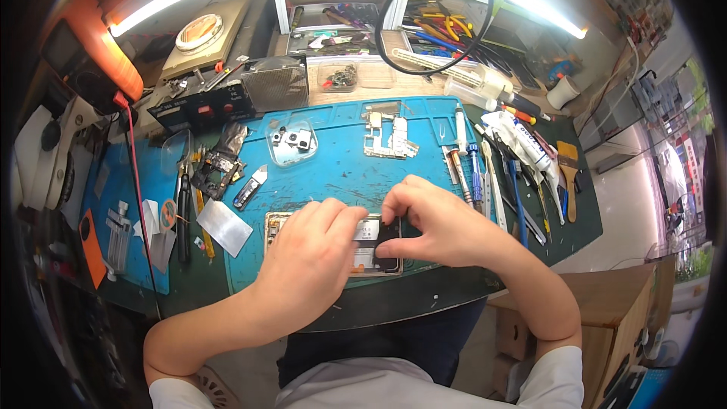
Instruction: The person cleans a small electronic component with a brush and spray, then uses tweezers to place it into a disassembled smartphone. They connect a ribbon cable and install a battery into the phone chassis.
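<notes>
An opened phone (367,244) lies flat near the front of the blue work mat, with a silver-and-white battery label and a black part (389,235) showing inside. My left hand (310,254) rests over the phone's left half, fingers bent and close together. Its fingertips reach the battery area, and whatever they grip is hidden. From the right, my right hand (435,223) curls over the phone's right end, thumb and forefinger on either side of the black part. Beyond my hands lies a bare phone circuit board (390,135). A clear dish (292,142) with small camera modules stands left of it.
Screwdrivers (475,170), tweezers, a white tube (526,144) and a brush (567,174) crowd the right side. On the left lie a utility knife (251,187), a silver plate (224,227) and pliers (184,182). A black cable (381,30) loops overhead.
</notes>
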### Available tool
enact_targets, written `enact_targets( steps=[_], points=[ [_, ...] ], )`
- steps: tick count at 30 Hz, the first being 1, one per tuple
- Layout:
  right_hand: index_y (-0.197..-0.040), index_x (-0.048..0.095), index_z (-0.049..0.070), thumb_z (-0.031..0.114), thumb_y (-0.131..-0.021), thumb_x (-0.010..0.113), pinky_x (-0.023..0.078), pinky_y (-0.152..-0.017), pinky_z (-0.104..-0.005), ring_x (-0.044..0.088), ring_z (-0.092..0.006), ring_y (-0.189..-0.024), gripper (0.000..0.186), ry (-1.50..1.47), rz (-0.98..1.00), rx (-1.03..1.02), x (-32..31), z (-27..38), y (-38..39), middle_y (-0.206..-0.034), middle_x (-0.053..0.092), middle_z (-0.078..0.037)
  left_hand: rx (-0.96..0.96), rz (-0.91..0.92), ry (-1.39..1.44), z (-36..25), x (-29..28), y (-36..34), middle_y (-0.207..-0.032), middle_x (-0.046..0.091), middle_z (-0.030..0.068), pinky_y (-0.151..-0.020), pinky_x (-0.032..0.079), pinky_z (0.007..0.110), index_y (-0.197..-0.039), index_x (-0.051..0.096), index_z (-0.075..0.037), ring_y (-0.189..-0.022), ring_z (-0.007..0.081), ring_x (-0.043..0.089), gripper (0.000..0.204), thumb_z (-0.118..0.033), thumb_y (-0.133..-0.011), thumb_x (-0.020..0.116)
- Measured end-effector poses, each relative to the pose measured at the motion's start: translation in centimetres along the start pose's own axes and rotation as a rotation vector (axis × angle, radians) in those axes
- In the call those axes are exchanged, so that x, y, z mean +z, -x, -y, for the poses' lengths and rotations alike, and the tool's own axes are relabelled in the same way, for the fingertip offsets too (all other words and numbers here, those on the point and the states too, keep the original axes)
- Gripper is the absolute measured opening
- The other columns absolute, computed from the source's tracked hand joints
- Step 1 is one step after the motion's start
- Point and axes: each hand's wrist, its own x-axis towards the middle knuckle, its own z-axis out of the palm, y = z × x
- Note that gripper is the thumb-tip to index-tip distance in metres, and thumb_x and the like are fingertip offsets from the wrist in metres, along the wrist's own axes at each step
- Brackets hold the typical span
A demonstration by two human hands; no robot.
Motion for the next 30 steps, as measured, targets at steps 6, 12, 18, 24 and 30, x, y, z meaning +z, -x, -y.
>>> enact_targets(
  steps=[6, 12, 18, 24, 30],
  points=[
    [-0.114, 0.070, 0.004, 0.039, -0.095, 0.083, 0.053, -0.076, -0.0360, 0.063, -0.0211, -0.084, 0.041, -0.105, -0.076, 0.060, -0.1, -0.1, 0.5, -0.098, 0.064, -0.009, 0.123, -0.046, 0.068, -1.2, 1.6, 1.5, -0.118, 0.065, 0.0105, -0.090, 0.051, 0.044, -0.117, 0.071, -0.003, -0.105, 0.0316, 0.063, 0.038, -0.005, -0.080, 0.082],
    [-0.112, 0.074, 0.005, 0.031, -0.098, 0.079, 0.054, -0.067, -0.0335, 0.066, -0.0192, -0.075, 0.030, -0.012, -0.255, -0.052, 1.2, -0.8, 1.2, -0.093, 0.065, -0.009, 0.149, -0.001, -0.162, -2.2, 3.2, 3.9, -0.135, 0.055, 0.0077, -0.098, 0.043, 0.042, -0.141, 0.067, -0.008, -0.121, 0.0253, 0.053, 0.067, -0.021, -0.078, 0.087],
    [-0.109, 0.071, 0.003, 0.011, -0.092, 0.082, 0.057, -0.068, -0.0332, 0.067, -0.0178, -0.076, 0.022, -0.041, -0.258, 0.039, 1.4, 0.0, 1.3, -0.099, 0.064, -0.009, 0.198, -0.048, -0.227, -1.7, 3.9, 4.4, -0.137, 0.055, 0.0077, -0.100, 0.042, 0.042, -0.142, 0.067, -0.010, -0.123, 0.0246, 0.052, 0.065, -0.024, -0.081, 0.084],
    [-0.111, 0.069, 0.002, 0.010, -0.092, 0.082, 0.058, -0.067, -0.0322, 0.066, -0.0169, -0.077, 0.025, -0.040, -0.186, 0.068, 0.8, 0.7, 1.3, -0.100, 0.063, -0.009, 0.213, -0.058, -0.268, -1.6, 4.0, 4.7, -0.138, 0.056, 0.0071, -0.101, 0.042, 0.042, -0.142, 0.068, -0.010, -0.124, 0.0227, 0.053, 0.060, -0.025, -0.085, 0.080],
    [-0.115, 0.070, 0.003, 0.011, -0.092, 0.082, 0.057, -0.068, -0.0310, 0.066, -0.0168, -0.078, 0.027, -0.009, -0.166, 0.121, 0.6, 1.4, 1.4, -0.098, 0.066, -0.009, 0.221, -0.058, -0.390, -2.3, 4.2, 5.1, -0.144, 0.059, 0.0064, -0.104, 0.041, 0.041, -0.139, 0.069, -0.005, -0.126, 0.0205, 0.053, 0.052, -0.025, -0.091, 0.072]
  ],
)
